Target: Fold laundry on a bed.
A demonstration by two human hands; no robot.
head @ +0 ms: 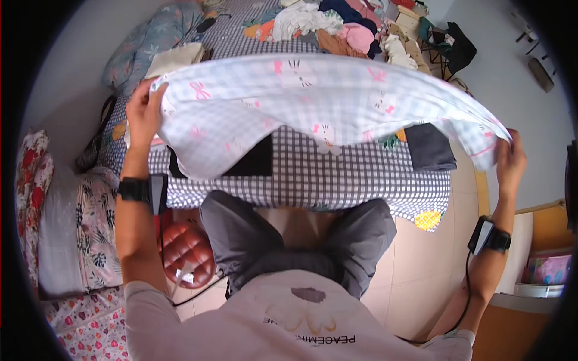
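Note:
A pale blue-and-white checked cloth [316, 99] with cartoon cats and pink bows is stretched between my two hands above a bed. My left hand [146, 110] grips its left corner, and my right hand [511, 155] grips its right corner, past the bed's right edge. The cloth's lower side hangs loose and partly covers a black folded fabric [253, 158] on the checked bedsheet [307, 176]. Near the right edge of the bed lies a dark grey folded garment [431, 149], its top partly behind the cloth.
A heap of mixed clothes [311, 22] lies on the bed's far part. Folded beige fabric [176, 58] and a floral quilt [153, 40] lie far left. A round red-brown padded stool [187, 252] stands by my left knee. A folding chair [447, 45] stands far right.

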